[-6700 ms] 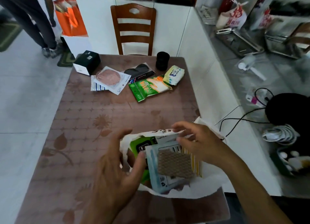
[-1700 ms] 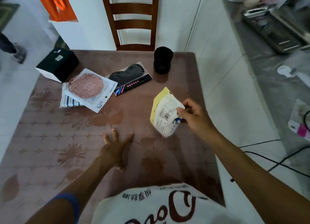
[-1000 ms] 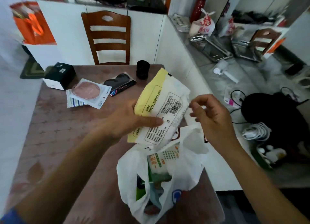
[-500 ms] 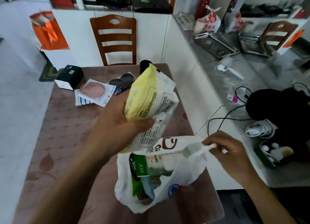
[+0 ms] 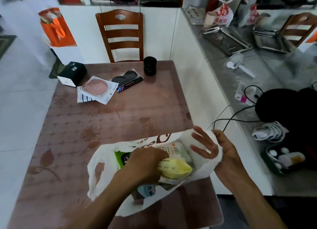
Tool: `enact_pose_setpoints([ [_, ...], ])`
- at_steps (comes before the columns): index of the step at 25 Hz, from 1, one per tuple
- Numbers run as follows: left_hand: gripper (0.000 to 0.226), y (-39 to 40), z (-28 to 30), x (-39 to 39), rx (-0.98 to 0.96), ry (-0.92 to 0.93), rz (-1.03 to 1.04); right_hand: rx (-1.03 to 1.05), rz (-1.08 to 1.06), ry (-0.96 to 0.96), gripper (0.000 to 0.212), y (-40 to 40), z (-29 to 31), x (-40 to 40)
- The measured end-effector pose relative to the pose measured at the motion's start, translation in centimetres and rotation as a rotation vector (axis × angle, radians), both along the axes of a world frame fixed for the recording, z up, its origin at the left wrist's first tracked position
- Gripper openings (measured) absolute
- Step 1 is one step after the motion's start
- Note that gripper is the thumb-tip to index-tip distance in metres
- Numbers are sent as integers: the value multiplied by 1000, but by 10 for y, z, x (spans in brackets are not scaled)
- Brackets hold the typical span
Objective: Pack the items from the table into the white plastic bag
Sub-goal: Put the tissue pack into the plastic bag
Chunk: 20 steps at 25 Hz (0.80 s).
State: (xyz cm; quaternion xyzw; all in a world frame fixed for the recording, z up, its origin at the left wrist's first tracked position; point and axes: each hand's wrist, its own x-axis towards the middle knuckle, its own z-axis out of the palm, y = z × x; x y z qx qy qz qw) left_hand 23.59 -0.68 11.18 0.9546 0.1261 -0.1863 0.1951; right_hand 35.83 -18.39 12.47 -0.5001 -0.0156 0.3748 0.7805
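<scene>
The white plastic bag (image 5: 103, 174) lies open at the table's near edge. My left hand (image 5: 144, 165) is inside it, gripping the yellow-and-white packet (image 5: 175, 168), which rests on a green packet (image 5: 180, 151) and other packed items. My right hand (image 5: 217, 146) holds the bag's right rim up, fingers spread. On the far side of the table lie a black box (image 5: 73, 72), a round pink pad in a white pouch (image 5: 97, 88) over a striped packet (image 5: 84, 97), a black eye mask pack (image 5: 127, 79) and a black cylinder (image 5: 150, 65).
A wooden chair (image 5: 121, 35) stands behind the brown patterned table (image 5: 111, 119). An orange bag (image 5: 54, 28) hangs at back left. To the right runs a grey counter (image 5: 257, 78) with trays, cables and a black round object (image 5: 283, 108).
My left hand has lowered the yellow-and-white packet from above the bag down into it. My right hand has pulled the bag's right rim wider and higher.
</scene>
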Motion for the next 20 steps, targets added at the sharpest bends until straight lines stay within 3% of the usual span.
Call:
enact_pose_setpoints([
  [2, 46, -9, -23, 17, 144, -75, -98, -40, 38, 18, 77, -2, -3, 2],
  [3, 50, -11, -34, 26, 167, -149, -153, -70, 71, -3, 67, -4, -4, 5],
  [6, 65, -11, -61, 40, 157, -209, -261, -136, 51, -4, 10, -8, -1, 12],
  [7, 65, -10, -66, 40, 153, -134, -269, -152, 39, -19, 21, -8, 0, 13],
  [9, 66, -13, -71, 32, 155, 90, -286, -144, 108, -89, 11, -11, 4, 13],
  [10, 69, -15, -67, 27, 162, 164, -291, -138, 149, -139, 20, -13, 8, 11],
  [12, 67, -19, -48, 16, 171, 171, -271, -137, 227, -194, 39, -17, 12, 13],
  [13, 62, -21, -36, 10, 167, 99, -231, -203, 205, -200, 44, -17, 15, 14],
  [16, 43, -21, 7, -11, 65, -327, -8, -532, 5, -327, 29, -13, 26, 26],
  [18, 37, -8, 35, -21, 53, -549, 63, -676, -59, -529, 26, -1, 36, 32],
  [20, 33, 21, 50, -20, 140, -642, 40, -704, -7, -775, 19, 22, 54, 32],
])
